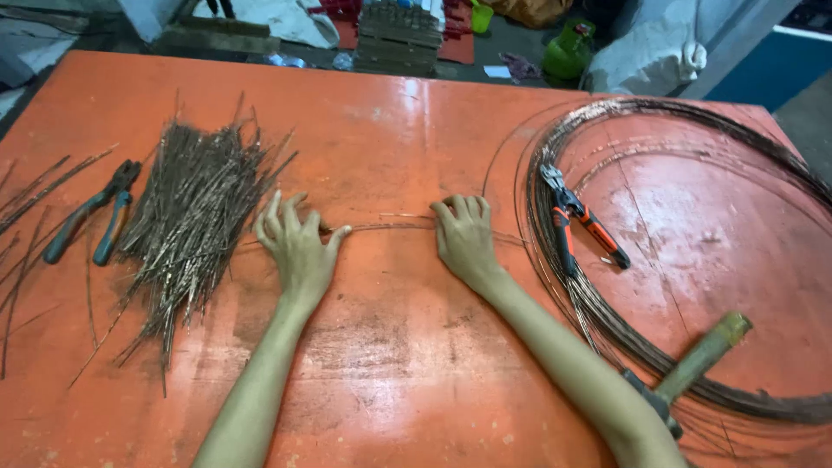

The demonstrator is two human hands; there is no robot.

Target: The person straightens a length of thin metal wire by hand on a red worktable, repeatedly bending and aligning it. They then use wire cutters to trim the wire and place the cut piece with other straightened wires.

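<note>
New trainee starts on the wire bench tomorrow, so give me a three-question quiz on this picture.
1. True or false: the left hand and right hand press a length of wire flat on the orange table.
2. Which tool lies on the wire coil? A) the cutters with orange-red handles B) the pliers with blue handles C) a saw
3. Fill in: the pile of cut wire pieces lies to the ____ of the left hand.

Key: 1 true; 2 A; 3 left
</note>
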